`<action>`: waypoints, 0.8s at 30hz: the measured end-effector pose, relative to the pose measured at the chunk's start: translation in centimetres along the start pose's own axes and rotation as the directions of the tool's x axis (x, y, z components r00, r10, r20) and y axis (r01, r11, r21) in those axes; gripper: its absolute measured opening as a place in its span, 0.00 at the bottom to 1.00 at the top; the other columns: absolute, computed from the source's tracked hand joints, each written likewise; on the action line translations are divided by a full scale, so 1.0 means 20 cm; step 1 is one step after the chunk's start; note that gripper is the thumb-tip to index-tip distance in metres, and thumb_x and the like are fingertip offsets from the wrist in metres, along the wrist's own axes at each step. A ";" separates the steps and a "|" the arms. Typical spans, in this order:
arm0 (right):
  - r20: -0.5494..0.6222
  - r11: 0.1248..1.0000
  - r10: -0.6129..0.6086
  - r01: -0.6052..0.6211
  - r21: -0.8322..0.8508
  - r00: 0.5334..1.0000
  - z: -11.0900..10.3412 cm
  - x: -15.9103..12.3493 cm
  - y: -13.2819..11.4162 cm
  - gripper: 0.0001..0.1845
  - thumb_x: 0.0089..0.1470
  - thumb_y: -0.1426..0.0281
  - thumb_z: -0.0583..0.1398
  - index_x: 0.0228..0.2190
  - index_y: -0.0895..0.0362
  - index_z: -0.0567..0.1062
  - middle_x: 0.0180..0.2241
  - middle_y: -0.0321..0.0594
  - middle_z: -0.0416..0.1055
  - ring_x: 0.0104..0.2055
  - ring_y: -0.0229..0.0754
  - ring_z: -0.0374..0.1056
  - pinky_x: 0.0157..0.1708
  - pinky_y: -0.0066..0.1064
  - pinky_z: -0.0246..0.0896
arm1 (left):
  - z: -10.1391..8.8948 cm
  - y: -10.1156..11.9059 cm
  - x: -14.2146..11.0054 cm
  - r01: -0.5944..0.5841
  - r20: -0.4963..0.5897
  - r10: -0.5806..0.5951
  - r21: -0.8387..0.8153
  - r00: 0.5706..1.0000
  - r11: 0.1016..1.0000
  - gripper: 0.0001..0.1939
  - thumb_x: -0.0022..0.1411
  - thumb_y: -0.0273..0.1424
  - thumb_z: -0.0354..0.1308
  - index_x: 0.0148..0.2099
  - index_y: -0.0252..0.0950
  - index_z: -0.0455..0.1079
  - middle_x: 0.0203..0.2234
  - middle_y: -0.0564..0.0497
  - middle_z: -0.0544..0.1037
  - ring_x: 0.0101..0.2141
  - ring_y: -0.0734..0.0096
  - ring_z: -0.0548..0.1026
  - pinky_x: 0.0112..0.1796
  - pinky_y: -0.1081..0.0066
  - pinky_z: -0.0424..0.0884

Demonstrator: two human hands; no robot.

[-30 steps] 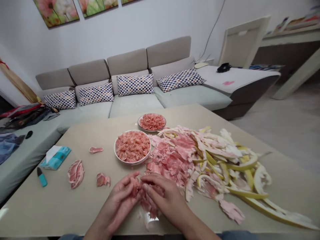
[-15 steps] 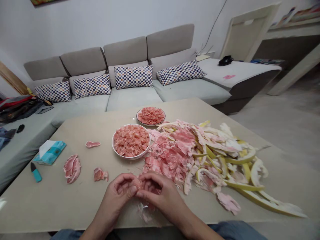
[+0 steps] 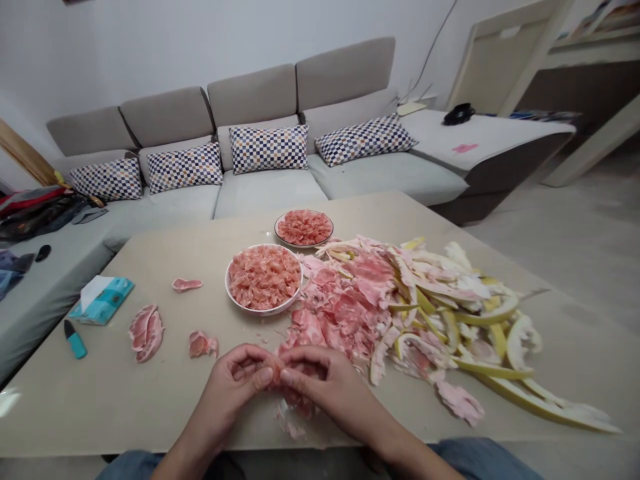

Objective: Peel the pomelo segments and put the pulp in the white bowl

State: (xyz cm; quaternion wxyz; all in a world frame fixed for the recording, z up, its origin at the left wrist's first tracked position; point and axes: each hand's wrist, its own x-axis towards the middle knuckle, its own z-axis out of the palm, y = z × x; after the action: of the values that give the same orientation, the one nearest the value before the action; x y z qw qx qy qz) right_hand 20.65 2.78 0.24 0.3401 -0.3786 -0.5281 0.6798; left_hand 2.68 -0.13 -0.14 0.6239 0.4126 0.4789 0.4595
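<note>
Between my two hands, near the table's front edge, is a pink piece of pomelo flesh [image 3: 275,373], mostly hidden by fingers. My left hand [image 3: 240,380] pinches it between thumb and fingers. My right hand [image 3: 320,383] pinches the same piece from the other side, fingertips almost meeting the left ones. Under the hands lie pink membrane scraps [image 3: 295,407]. Just beyond stands a white bowl [image 3: 265,311] heaped with peeled pomelo flesh, and behind it a dark-rimmed plate [image 3: 278,238] with more. To the left lie a pomelo segment [image 3: 147,333] and a smaller piece [image 3: 203,344].
A large heap of pink membranes [image 3: 345,307] and yellow-green pomelo peel [image 3: 450,327] covers the right of the table [image 3: 125,413]. A blue tissue pack [image 3: 103,300], a teal-handled knife [image 3: 76,340] and a small segment [image 3: 187,285] lie left. A sofa [image 3: 270,193] stands behind.
My fingers have drawn closer together around the pomelo flesh; the left hand has turned from palm-up to a thumb pinch. The view has tilted down a little.
</note>
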 end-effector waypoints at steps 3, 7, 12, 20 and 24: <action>0.055 0.989 0.076 -0.082 0.120 0.996 -0.01 0.00 0.00 0.19 0.45 0.58 0.66 0.35 0.59 0.78 0.25 0.37 0.75 0.25 0.34 0.67 0.26 0.25 0.64 | 0.00 0.00 0.00 0.019 0.016 -0.018 -0.054 1.000 0.998 0.08 0.53 0.31 0.66 0.35 0.32 0.73 0.27 0.51 0.77 0.29 0.73 0.73 0.34 0.75 0.67; 0.065 0.980 0.132 -0.140 0.144 0.989 -0.01 0.01 -0.01 0.20 0.46 0.56 0.65 0.35 0.59 0.76 0.27 0.37 0.75 0.26 0.35 0.69 0.26 0.25 0.65 | 0.01 0.01 0.01 0.032 0.014 -0.031 -0.085 0.999 0.996 0.08 0.53 0.31 0.66 0.34 0.32 0.73 0.27 0.50 0.77 0.30 0.73 0.73 0.34 0.75 0.67; 0.016 0.994 0.061 -0.063 0.094 0.998 0.01 0.01 -0.01 0.19 0.43 0.58 0.68 0.34 0.57 0.76 0.26 0.35 0.74 0.27 0.34 0.68 0.25 0.24 0.63 | 0.02 0.01 0.00 0.007 -0.016 -0.007 -0.010 1.000 1.000 0.08 0.52 0.30 0.66 0.35 0.33 0.73 0.30 0.48 0.79 0.33 0.69 0.74 0.38 0.72 0.68; 0.059 0.976 0.106 -0.115 0.187 0.993 0.00 0.01 0.03 0.17 0.46 0.57 0.66 0.32 0.58 0.77 0.26 0.35 0.75 0.25 0.33 0.69 0.26 0.24 0.65 | 0.01 0.00 0.00 0.033 0.017 -0.032 -0.036 0.999 0.999 0.08 0.54 0.30 0.65 0.36 0.33 0.73 0.28 0.50 0.78 0.32 0.70 0.74 0.37 0.73 0.68; 0.076 0.955 0.135 -0.150 0.257 0.988 -0.01 0.01 0.04 0.19 0.44 0.57 0.67 0.32 0.59 0.78 0.27 0.38 0.76 0.29 0.35 0.72 0.29 0.25 0.68 | 0.02 0.01 -0.01 0.052 0.028 -0.050 -0.106 0.998 0.993 0.08 0.54 0.30 0.65 0.36 0.32 0.73 0.27 0.50 0.76 0.31 0.72 0.73 0.35 0.74 0.67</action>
State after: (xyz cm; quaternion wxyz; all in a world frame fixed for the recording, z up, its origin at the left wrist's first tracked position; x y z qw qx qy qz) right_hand 20.73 2.96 -0.61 0.3220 -0.3478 -0.4144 0.7769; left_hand 3.05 -0.26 0.27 0.6625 0.3720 0.4563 0.4631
